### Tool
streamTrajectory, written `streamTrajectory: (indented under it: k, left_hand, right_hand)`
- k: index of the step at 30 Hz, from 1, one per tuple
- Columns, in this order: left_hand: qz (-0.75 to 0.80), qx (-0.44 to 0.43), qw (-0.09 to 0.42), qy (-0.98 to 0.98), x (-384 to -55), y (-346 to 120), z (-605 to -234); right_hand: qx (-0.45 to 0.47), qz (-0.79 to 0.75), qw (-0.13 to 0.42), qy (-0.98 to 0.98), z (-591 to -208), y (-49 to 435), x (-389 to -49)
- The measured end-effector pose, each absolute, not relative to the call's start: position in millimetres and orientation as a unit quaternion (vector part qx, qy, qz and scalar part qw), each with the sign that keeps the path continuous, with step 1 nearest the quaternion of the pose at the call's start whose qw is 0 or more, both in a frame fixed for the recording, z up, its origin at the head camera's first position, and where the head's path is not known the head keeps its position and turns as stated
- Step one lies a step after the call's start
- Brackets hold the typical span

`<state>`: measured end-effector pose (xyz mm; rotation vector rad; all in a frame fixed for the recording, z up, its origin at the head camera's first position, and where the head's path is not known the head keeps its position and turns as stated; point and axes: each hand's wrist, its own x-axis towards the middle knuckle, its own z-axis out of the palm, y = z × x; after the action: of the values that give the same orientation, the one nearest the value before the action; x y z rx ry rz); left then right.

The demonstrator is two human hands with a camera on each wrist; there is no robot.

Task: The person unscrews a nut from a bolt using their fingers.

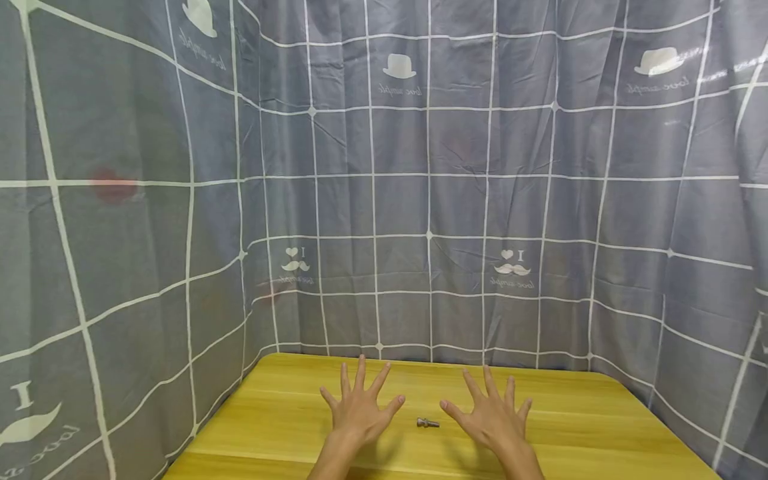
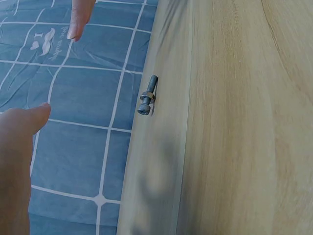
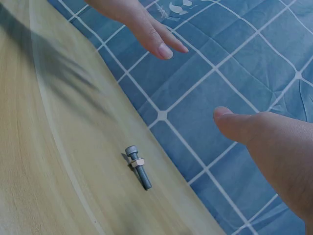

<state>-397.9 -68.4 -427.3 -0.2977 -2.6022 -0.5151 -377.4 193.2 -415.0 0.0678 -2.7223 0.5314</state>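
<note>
**Bolt [image 1: 428,423] with nut [image 3: 138,162] lying on surface [image 1: 576,413], nothing held**

Bolt lies on its side between the left hand [image 1: 358,413] and right hand [image 1: 493,415], apart from both. Right thumb [image 1: 449,406] looks the nearest part to it. Head [image 3: 131,151] of bolt sits left, threaded shaft [image 3: 144,178] runs right. Nut is on the shaft, closer to the head than to the tip; a bit of shaft shows between head and nut.

Both grips released: fingers [image 1: 361,377] spread wide, pointing far, backs of hands up, nothing in either. Hands seem to hover, shadows [image 3: 58,58] falling on the wood-look surface. Grey checked curtain [image 1: 396,207] hangs at the far side, left and right.

Handling, judged by looks: metal, stiff, hard, not fragile. Small, so probably light, though dense for its size. Smooth head could slip a little; threads should give better purchase. Might roll, but the nut's flat sides probably check that. Nut may turn on the thread if pinched alone. Best hold: thumb and fingertip across the shaft just right of the nut, or across the head to leave the nut free.
</note>
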Motion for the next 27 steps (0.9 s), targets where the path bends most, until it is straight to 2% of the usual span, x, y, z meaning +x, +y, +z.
streamTrajectory:
  k: [6,12,23,27]
  left_hand:
    - [-0.195,-0.119,0.249,-0.941,-403,-65,-428]
    - [-0.216,-0.14,0.239,-0.936,-401,-64,-432]
    - [-0.333,-0.206,0.155,-0.907,-396,-63,-429]
    - [-0.379,-0.221,0.123,-0.89,-397,-61,-432]
  right_hand:
    - [0.024,0.179,0.199,-0.963,-411,194,-379]
    - [0.033,0.183,0.2,-0.962,-411,193,-378]
    - [0.124,0.273,0.251,-0.92,-429,191,-390]
    - [0.157,0.347,0.238,-0.894,-443,186,-398]
